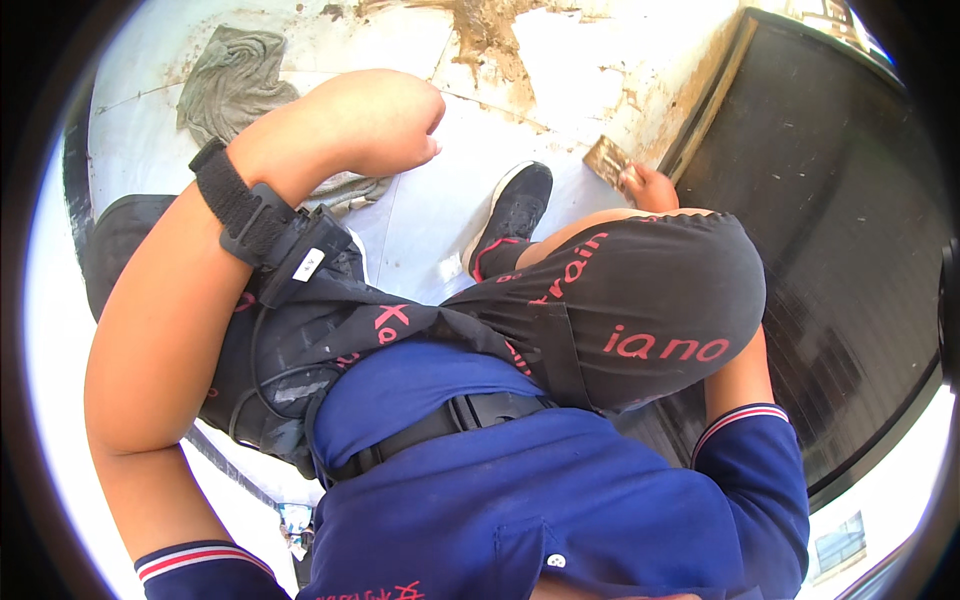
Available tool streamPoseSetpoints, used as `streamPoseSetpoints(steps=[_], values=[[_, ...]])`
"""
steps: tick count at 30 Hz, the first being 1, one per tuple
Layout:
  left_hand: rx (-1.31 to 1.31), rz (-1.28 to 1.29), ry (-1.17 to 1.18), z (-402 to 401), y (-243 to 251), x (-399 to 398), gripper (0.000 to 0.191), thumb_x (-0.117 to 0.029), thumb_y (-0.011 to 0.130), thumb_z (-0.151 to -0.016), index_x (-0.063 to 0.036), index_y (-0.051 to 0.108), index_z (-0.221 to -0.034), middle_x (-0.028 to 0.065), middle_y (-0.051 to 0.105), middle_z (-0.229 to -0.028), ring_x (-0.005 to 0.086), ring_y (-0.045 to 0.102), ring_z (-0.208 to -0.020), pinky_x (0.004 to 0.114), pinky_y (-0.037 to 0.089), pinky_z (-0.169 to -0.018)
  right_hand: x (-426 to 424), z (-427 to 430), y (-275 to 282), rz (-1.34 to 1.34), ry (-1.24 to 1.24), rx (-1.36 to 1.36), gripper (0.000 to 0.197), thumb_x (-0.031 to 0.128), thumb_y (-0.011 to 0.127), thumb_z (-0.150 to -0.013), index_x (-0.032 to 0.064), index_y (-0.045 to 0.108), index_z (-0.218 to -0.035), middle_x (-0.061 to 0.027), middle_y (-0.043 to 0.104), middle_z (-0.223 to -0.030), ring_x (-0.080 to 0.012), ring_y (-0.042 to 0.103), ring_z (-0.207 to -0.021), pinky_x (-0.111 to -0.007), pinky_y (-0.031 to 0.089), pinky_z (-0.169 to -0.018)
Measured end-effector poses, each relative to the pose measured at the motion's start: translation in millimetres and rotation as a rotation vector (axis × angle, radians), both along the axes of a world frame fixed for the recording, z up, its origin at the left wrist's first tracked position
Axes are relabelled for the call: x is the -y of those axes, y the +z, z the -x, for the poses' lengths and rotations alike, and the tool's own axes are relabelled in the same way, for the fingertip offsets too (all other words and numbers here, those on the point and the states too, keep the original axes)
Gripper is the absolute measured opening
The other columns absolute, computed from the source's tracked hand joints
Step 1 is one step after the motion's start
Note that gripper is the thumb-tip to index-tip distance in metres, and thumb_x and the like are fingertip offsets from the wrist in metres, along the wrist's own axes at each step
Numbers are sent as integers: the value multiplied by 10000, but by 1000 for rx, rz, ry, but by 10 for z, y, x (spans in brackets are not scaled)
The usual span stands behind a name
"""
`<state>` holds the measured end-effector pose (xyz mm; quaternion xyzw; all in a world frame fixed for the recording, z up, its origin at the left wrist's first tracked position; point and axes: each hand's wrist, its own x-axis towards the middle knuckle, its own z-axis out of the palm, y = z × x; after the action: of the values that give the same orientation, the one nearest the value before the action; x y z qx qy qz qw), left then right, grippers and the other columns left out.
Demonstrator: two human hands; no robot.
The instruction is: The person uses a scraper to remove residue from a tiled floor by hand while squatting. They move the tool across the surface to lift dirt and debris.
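Observation:
My right hand [654,186] reaches past my bent knee and grips a flat scraper blade or small plate [606,161], stained brown, just above the light floor near the wooden edge. My left hand [424,124], on a forearm with a black strap and a small device [307,259], is curled in front of my left leg. Its fingers are mostly hidden, so whether it holds anything does not show. A crumpled grey cloth [232,79] lies on the floor beyond that forearm.
A large dark panel [825,165] with a wooden edge stands at the right. Brown residue [487,45] marks the light tiled floor [420,232] ahead. My black shoe [517,202] rests on the tiles between the hands. A cable [259,360] runs from the strapped device.

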<state>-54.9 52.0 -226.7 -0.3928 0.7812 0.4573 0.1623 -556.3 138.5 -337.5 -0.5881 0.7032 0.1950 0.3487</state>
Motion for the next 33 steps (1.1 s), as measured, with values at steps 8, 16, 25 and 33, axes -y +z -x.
streamPoseSetpoints(steps=[8,16,25,33], values=[[-13,-24,31,11,111,-10,277,-249,662,-838,-42,735,-1007,198,715,-915,377,681,-906,463,534,-808,-242,-29,-33,16,-171,19,411,395,728,-914,107,697,-1205,-141,741,-979,-206,711,-908,-332,523,-828],[4,-10,18,43,31,13,265,-248,669,-835,-62,737,-1012,185,715,-915,371,680,-900,466,531,-801,-472,234,-9,-101,-348,219,350,402,676,-963,89,694,-1120,-24,694,-835,-95,624,-797,-308,508,-756],[23,-18,39,4,-10,-15,262,-249,666,-841,-61,736,-1011,182,717,-939,363,679,-925,461,530,-812,-496,-193,-130,112,-280,21,357,384,661,-953,59,669,-1099,-103,678,-824,-201,594,-699,-366,475,-686],[18,-26,50,-27,140,1,259,-250,665,-851,-59,738,-1011,188,717,-937,367,681,-921,455,534,-814,-977,-156,601,85,-506,40,351,384,648,-960,51,661,-1071,-117,668,-820,-214,565,-685,-377,470,-681]])
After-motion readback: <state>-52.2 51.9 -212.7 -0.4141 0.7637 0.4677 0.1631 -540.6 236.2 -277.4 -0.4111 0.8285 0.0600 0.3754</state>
